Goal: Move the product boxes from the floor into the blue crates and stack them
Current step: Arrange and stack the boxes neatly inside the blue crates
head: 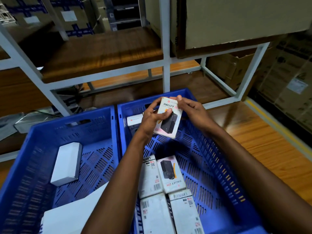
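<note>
Both hands hold one white "Halley 20K" product box (169,121) above the right blue crate (209,159). My left hand (152,116) grips its left side with the thumb across the printed face. My right hand (190,108) pinches its upper right corner. Several more of these boxes (166,191) lie flat at the near end of the right crate, and another (134,120) sits at its far left. The left blue crate (42,166) holds a plain white box (66,163) and a larger white box (70,215) in its near corner.
A white metal rack (166,56) with wooden shelves stands just beyond the crates. Large cardboard cartons (236,21) sit on it and to the right. Wooden floor with a yellow line (273,120) runs along the right. Silvery packaging (25,120) lies at the left.
</note>
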